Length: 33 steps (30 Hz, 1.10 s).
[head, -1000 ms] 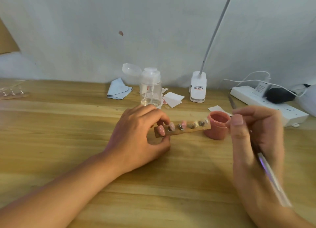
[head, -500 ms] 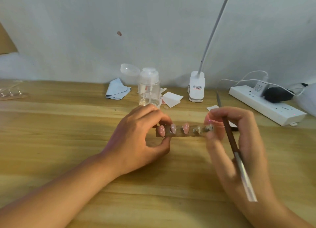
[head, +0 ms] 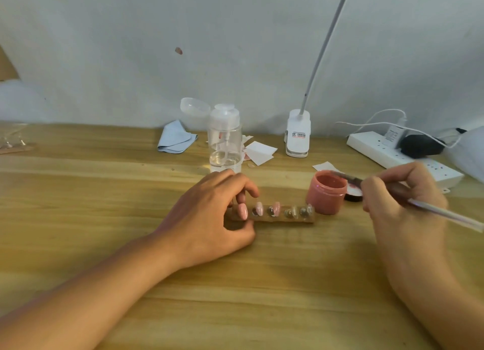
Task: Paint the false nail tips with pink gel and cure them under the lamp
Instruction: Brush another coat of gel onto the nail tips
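Left hand point(head: 207, 218): fingers point(head: 246, 187) curled, pinching the left end of the nail-tip holder point(head: 282, 220); that end is hidden under them. Right hand point(head: 403, 200) grips the brush point(head: 450, 214), mid-shaft hidden in the fist, handle running to the frame's right edge. Nail tips point(head: 275, 208) blurred. Holder flat on the worktop point(head: 104, 192), long axis left-right. Bristles point left, at the rim of the pink gel jar point(head: 324, 200), just beyond the holder's right end.
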Available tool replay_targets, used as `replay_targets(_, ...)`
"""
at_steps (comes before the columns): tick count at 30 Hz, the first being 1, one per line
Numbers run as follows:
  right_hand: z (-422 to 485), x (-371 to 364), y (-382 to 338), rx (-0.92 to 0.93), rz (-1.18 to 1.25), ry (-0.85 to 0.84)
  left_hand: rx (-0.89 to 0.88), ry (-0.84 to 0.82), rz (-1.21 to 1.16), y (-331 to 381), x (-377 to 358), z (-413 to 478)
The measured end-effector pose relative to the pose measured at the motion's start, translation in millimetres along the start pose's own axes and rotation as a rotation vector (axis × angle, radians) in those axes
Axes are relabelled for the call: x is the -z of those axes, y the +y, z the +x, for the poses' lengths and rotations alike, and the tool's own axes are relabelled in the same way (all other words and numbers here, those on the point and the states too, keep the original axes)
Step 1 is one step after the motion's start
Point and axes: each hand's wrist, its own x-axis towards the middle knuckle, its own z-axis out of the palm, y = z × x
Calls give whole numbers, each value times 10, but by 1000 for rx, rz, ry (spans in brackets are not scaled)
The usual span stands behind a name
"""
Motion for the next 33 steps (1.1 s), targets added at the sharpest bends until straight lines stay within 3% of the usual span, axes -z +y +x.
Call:
replay_targets(7, 61, -63, 39, -117, -17, -20, -99, 100, 63, 69, 5, -22)
replay_targets(20, 121, -85, 2, -160, -44, -55, -97, 85, 62, 80, 18, -24)
replay_targets(33, 178, -127, -34, -341, -66, -145, -128, 112, 80, 87, 7, -7)
